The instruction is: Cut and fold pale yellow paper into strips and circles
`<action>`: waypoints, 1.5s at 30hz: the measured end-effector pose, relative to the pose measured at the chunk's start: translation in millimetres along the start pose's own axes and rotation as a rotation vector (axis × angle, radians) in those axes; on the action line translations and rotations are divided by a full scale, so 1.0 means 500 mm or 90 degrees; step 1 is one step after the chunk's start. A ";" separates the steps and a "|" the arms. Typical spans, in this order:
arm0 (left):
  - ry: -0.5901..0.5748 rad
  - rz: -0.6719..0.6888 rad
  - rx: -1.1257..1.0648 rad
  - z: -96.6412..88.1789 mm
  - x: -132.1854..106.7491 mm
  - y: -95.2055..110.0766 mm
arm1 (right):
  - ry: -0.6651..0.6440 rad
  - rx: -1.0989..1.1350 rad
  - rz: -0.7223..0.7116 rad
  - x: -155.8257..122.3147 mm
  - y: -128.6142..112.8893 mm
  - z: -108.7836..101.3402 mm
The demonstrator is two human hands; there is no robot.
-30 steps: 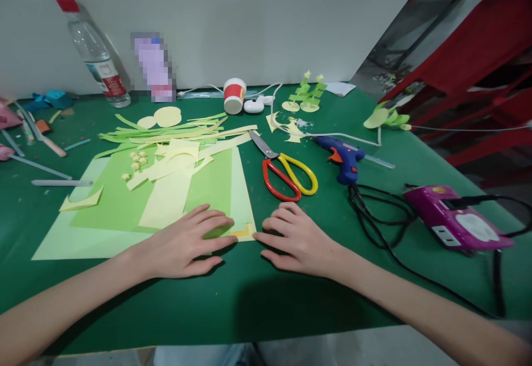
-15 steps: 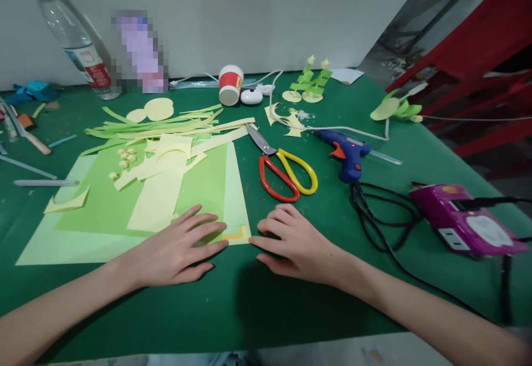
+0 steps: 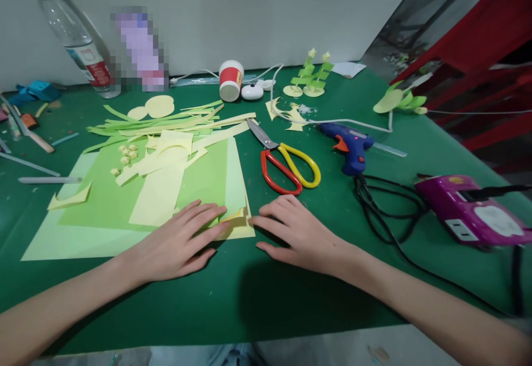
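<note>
My left hand (image 3: 183,239) lies palm down, fingers spread, over the lower right corner of a stack of green and yellow paper sheets (image 3: 95,199). Near its fingertips the upper sheets lift slightly, and yellow paper (image 3: 241,232) shows beneath. My right hand (image 3: 291,233) is just right of that corner, fingers apart and loosely bent, a fingertip close to the paper's edge; whether it touches is unclear. Scissors (image 3: 286,163) with one red and one yellow handle lie beyond my right hand, blades parted. Cut strips (image 3: 166,125) and small folded paper stars (image 3: 127,155) rest on the stack.
A blue glue gun (image 3: 349,147) and a purple power socket (image 3: 474,211) with black cables are on the right. At the back stand a water bottle (image 3: 77,44), a paper cup (image 3: 231,80) and paper plants (image 3: 311,80). A white cable (image 3: 344,123) crosses the table.
The sheets' corner by my left fingers has lifted a little, showing more yellow paper. Both hands stay in nearly the same place; the view has shifted slightly.
</note>
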State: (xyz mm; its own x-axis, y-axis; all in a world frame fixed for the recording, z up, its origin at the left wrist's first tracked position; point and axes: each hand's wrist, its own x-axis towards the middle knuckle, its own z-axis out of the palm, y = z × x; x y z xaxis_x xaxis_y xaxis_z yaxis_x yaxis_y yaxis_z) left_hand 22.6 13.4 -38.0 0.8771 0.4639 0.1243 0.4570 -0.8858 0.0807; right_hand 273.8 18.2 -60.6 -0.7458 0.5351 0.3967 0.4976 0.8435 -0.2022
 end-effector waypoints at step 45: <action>0.036 -0.078 -0.051 -0.001 -0.010 0.000 | -0.190 0.930 0.744 0.110 0.001 -0.018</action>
State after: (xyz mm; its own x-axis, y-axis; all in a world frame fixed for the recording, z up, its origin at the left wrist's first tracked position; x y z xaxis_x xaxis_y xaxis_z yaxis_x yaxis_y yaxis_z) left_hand 18.1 11.0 -38.1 0.8046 0.5707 0.1643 0.5452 -0.8195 0.1767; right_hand 237.0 47.4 -30.7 -0.4798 0.6438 -0.5961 0.1460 -0.6113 -0.7778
